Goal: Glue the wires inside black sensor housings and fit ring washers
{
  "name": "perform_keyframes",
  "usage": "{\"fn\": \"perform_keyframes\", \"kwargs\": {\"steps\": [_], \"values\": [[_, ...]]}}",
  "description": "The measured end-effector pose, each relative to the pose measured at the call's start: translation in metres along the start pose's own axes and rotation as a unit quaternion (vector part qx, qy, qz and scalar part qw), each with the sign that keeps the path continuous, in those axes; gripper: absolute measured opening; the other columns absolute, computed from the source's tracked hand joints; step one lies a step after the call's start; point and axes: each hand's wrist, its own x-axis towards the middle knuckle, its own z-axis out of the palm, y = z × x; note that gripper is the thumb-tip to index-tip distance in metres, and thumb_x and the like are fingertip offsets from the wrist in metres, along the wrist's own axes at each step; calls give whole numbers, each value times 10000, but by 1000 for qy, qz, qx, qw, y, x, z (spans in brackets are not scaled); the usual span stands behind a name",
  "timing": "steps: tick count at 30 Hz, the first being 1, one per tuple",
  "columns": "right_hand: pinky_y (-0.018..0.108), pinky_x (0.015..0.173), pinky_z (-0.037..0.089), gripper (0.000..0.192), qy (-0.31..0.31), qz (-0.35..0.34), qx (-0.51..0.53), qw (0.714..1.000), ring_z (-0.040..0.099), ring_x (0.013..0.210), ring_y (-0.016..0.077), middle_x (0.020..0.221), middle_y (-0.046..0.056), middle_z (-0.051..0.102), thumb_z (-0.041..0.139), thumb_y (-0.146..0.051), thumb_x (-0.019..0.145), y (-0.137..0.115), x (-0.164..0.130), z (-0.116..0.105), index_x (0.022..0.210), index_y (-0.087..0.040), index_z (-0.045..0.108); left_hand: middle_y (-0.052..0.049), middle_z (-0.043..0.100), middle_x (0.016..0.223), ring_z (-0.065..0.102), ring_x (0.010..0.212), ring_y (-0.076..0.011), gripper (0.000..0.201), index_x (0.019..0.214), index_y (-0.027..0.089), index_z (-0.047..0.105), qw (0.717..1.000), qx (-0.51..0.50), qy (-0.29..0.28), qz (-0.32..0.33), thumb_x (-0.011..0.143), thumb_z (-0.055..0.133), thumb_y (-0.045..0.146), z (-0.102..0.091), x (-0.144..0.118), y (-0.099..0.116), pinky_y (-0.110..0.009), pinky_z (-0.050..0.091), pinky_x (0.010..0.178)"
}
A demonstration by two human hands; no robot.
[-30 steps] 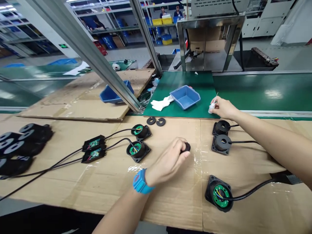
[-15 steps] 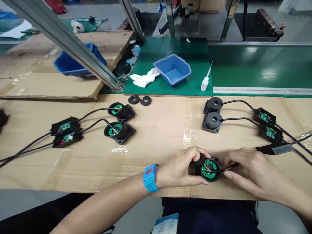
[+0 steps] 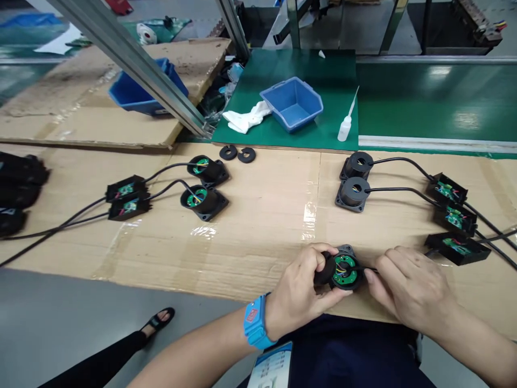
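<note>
My left hand (image 3: pixel 305 288), with a blue band on its wrist, grips a round black housing (image 3: pixel 348 251) by its sides. Inside the housing's open face is a green ring-shaped circuit board (image 3: pixel 350 277) with thin coloured wires at its middle. A dark rounded piece (image 3: pixel 325 269) sits under my left fingers, partly hidden. My right hand (image 3: pixel 412 288) is closed on the black cable (image 3: pixel 363 268) that leads out of the housing. Just beyond the right hand lies a black box (image 3: pixel 458 249) with a green board inside.
Two capped housings (image 3: pixel 353 194) with cabled boxes lie at the right. On the left, two open-faced housings (image 3: pixel 205 202) are wired to boxes (image 3: pixel 129 207). Two black split rings (image 3: pixel 246 155) lie near a green board holding a blue bin (image 3: pixel 297 105), white cloth (image 3: pixel 247 117) and dropper bottle (image 3: pixel 345 128).
My view has shifted, showing more floor and a foot at lower left. The nearest black box at the right has turned, so its inner board shows. Both hands keep their hold.
</note>
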Motion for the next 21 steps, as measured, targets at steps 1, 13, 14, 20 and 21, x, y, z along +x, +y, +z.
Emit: {"fn": "perform_keyframes", "kwargs": {"steps": [1, 13, 14, 20, 21], "values": [[364, 627, 369, 263, -3, 10, 28, 1000, 425, 674, 200, 691, 22, 464, 543, -188, 1016, 3, -2, 2, 766, -223, 472, -64, 674, 1167, 696, 1025, -194, 523, 936, 253, 348, 1000, 2, 0, 7, 831, 850, 355, -1, -1, 0, -298, 560, 848], [322, 682, 432, 86, -49, 85, 211, 973, 511, 739, 162, 813, 24, 573, 566, -105, 993, 10, -6, -1, 955, -182, 561, -124, 576, 1213, 590, 1143, -203, 184, 1115, 186, 506, 991, 91, -58, 84, 1040, 519, 354, -37, -1, 30, -329, 526, 951], [316, 688, 431, 83, -61, 91, 222, 969, 512, 743, 157, 817, 22, 571, 560, -108, 1001, 11, -6, -2, 961, -180, 569, -120, 608, 1231, 604, 1155, -194, 212, 1148, 179, 516, 991, 83, -52, 90, 1021, 571, 340, -34, 0, 31, -321, 515, 984], [298, 677, 423, 57, -80, 100, 247, 961, 510, 730, 137, 826, 14, 575, 554, -150, 1028, 16, -5, -5, 995, -184, 585, -98, 716, 1256, 591, 1270, -206, 382, 1226, 184, 517, 993, 75, 3, 97, 932, 732, 296, -11, 2, 28, -358, 450, 1116], [298, 673, 427, 55, -77, 97, 250, 960, 515, 728, 138, 826, 14, 581, 554, -150, 1029, 16, -5, -4, 1003, -185, 588, -96, 720, 1258, 580, 1279, -209, 389, 1233, 183, 520, 992, 81, 1, 97, 928, 737, 290, -9, 2, 27, -360, 447, 1115]]}}
